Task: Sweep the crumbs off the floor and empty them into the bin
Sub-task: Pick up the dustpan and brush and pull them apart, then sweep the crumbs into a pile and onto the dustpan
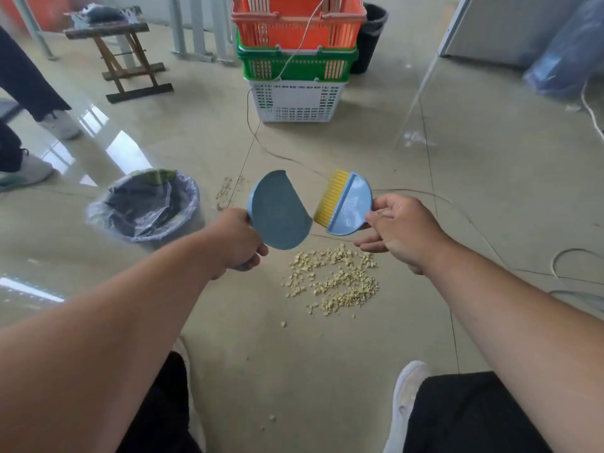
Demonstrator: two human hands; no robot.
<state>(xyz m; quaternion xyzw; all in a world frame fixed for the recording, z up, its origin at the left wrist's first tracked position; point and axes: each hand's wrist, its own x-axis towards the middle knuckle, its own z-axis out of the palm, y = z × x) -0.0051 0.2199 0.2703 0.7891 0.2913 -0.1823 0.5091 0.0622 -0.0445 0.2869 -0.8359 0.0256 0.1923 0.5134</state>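
Note:
My left hand (237,241) grips the handle of a small blue dustpan (277,212), held above the floor with its pan facing me. In my right hand (400,230) I pinch a blue hand brush (351,204) with yellow bristles pointing left toward the pan. Brush and dustpan almost touch. A pile of pale yellow crumbs (336,279) lies on the tiled floor just below both tools. A fainter patch of crumbs (227,189) lies farther back. The bin (143,207), lined with a clear bag, stands left of the dustpan.
Stacked orange, green and white baskets (297,57) stand straight ahead, a dark bin (371,37) behind them. A thin cable (457,207) runs across the floor. A folding wooden stool (124,57) and another person's legs (26,103) are at the left. My shoe (407,397) is below.

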